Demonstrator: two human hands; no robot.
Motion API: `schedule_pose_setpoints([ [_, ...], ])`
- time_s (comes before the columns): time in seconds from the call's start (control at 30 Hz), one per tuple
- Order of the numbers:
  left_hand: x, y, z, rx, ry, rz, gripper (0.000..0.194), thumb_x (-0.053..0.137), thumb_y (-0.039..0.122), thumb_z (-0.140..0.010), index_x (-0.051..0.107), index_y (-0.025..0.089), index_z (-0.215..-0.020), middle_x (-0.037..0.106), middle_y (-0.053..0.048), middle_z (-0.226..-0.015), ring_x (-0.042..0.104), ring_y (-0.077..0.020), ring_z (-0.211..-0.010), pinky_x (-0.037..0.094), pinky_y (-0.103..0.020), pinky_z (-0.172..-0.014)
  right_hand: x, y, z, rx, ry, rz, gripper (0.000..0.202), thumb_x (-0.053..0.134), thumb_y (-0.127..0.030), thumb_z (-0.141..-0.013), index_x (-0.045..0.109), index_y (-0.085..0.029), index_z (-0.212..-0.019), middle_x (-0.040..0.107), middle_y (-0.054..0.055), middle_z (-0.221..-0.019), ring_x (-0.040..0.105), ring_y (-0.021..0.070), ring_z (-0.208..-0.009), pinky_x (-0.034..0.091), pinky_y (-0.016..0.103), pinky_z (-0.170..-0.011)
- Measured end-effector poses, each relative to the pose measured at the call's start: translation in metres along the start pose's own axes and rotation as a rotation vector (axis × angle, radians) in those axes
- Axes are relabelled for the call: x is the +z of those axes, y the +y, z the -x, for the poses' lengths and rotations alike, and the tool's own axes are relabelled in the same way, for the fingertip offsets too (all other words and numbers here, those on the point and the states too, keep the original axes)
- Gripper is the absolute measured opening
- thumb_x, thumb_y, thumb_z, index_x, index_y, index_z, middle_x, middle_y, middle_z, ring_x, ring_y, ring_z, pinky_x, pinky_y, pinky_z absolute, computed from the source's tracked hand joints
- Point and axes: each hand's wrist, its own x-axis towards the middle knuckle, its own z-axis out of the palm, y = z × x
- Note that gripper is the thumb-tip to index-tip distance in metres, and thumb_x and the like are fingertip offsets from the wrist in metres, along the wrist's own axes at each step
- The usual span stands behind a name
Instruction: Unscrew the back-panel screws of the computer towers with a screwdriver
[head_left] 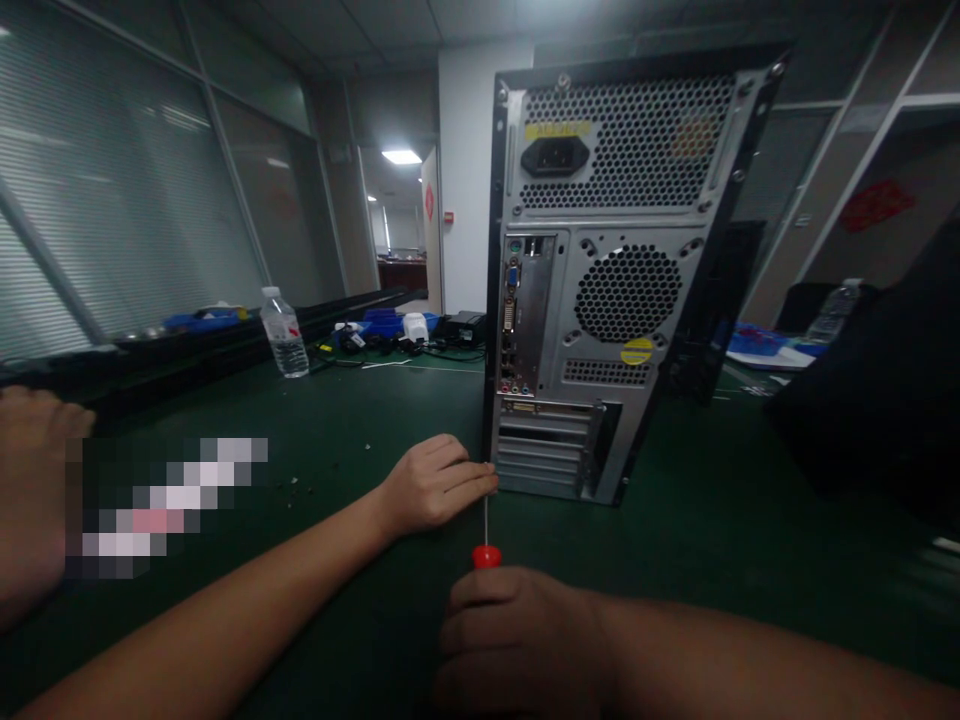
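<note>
Right hand (517,635), lower centre: fingers round red screwdriver (486,556). Left hand (431,482): fingers by computer case (568,300), right of centre; grip unclear. Hazard: blade slipping, jabbing fingertips.

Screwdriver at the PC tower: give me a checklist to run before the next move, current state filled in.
1. Screwdriver gripped: ok, right hand is closed round the handle.
2. Tip seated in a screw: cannot tell, the left hand hides the shaft's far end.
3. Left fingers clear of the tip: not ok, they are right at the far end of the shaft.
4. PC tower upright on the table: ok.
5. Power inlet unplugged: ok, no cord in it.
6. Water bottle capped and apart from the tower: ok.
</note>
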Motion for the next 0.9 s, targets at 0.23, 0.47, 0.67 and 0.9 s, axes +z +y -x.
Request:
schedule_pose_setpoints([
  [0.23, 0.004, 0.006, -0.006, -0.091, 0.058, -0.003, 0.006, 0.066, 0.02, -0.089, 0.063, 0.017, -0.093, 0.073, -0.001, -0.084, 0.054, -0.0127, -0.068, 0.039, -0.03, -0.062, -0.007, 0.0, 0.005, 0.078, 0.176, 0.038, 0.035, 0.03, -0.033, -0.105, 0.057, -0.012, -0.097, 0.062, 0.003, -0.084, 0.057, 0.0139, -0.083, 0.045, 0.029, -0.078],
  [0.47, 0.008, 0.007, -0.007, -0.181, 0.051, 0.023, 0.014, 0.065, 0.024, -0.089, 0.059, 0.017, -0.08, 0.071, -0.002, -0.084, 0.055, -0.0132, -0.072, 0.041, -0.029, -0.066, -0.021, -0.011, -0.003, 0.136, 0.03, 0.125, 0.026, 0.036, -0.029, -0.105, 0.059, -0.017, -0.104, 0.066, 0.002, -0.117, 0.056, 0.0172, -0.117, 0.043, 0.035, -0.097],
  [0.67, 0.001, 0.001, -0.003, 0.011, -0.008, 0.022, 0.025, 0.053, 0.016, -0.095, 0.061, 0.014, -0.118, 0.072, -0.006, -0.114, 0.062, -0.0176, -0.095, 0.051, -0.033, -0.083, -0.018, -0.012, -0.008, 0.15, 0.12, 0.234, 0.021, 0.047, -0.021, -0.1, 0.057, -0.015, -0.118, 0.067, 0.004, -0.101, 0.059, 0.0154, -0.107, 0.043, 0.035, -0.101],
  [0.9, -0.003, 0.001, -0.003, -0.009, 0.029, -0.013, 0.017, 0.052, 0.014, -0.095, 0.065, 0.015, -0.105, 0.074, -0.006, -0.109, 0.059, -0.0152, -0.077, 0.049, -0.033, -0.07, -0.019, -0.013, -0.005, 0.197, -0.073, 0.135, 0.023, 0.048, -0.029, -0.102, 0.062, -0.022, -0.118, 0.063, 0.0, -0.128, 0.053, 0.0112, -0.125, 0.042, 0.029, -0.104],
])
